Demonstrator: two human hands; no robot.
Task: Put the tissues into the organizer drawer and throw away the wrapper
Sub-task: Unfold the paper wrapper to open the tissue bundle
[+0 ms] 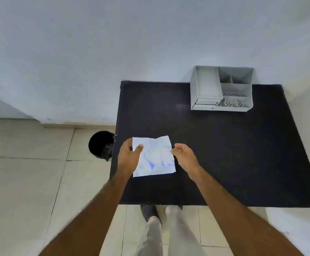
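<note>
While both bare forearms reach forward over the near part of the black table [224, 154], the tissue pack [153, 157] lies between the hands near the table's left edge. It is a flat white wrapper with blue print, its far edge crumpled and uneven. Whether it rests fully on the surface or is lifted slightly cannot be determined.

The left hand [129, 156] grasps the pack's left side: the thumb lies on top of the wrapper near the upper left corner, and the fingers curl around or beneath the edge, out of sight. The right hand [184, 155] pinches the pack's right edge at about mid-height, thumb and forefinger closed on the wrapper there, the remaining fingers loosely curled.

The grey organizer [221, 88] stands at the far right of the table against the pale wall [95, 52], well apart from the pack. It shows one long tray-like compartment on its left, several smaller open compartments on its right, some with perforated floors, and what appears to be a shallow drawer front at its lower left, shut as far as can be seen.

A black bin [100, 143] stands on the tiled floor [30, 172] just beside the table's left edge, near the left hand. Light trouser legs and a dark shoe are visible below the table's near edge.
</note>
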